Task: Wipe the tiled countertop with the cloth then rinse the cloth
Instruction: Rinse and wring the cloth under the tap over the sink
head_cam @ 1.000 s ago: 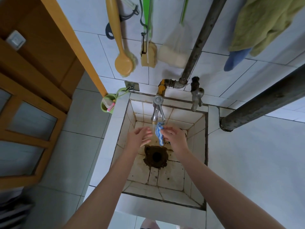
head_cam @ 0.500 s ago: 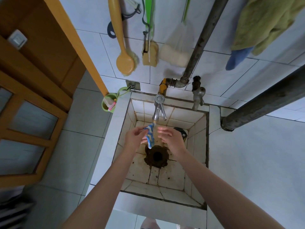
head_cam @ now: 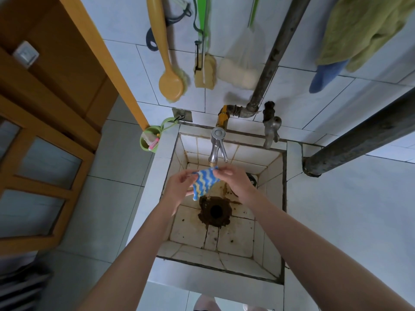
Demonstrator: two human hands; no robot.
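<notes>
**Head view, looking down into a tiled sink.** We see the cloth, striped in wavy blue, white and yellow bands, held spread in the air between both hands above the sink. Its upper corner lies just beneath the spout of the chrome tap, and its lower corner hangs over the stained drain.

The left hand holds the cloth's left edge, its fingers curled onto the fabric. The right hand pinches the upper right corner between the thumb and its fingers. Neither hand touches the tap or the sink walls. We cannot tell whether water is running from the spout.

A second, duller tap stands at the back rim to the right of the first, below a rusty pipe that climbs the white tiled wall. On that wall hang:
- a yellow long-handled brush;
- a sponge on a green handle;
- a pale pad in a net bag.

At upper right hang a green towel and, below it, a blue rag. A green cup hangs at the sink's back left corner, near a wooden door. A thick dark pipe runs along to the right of the sink.
</notes>
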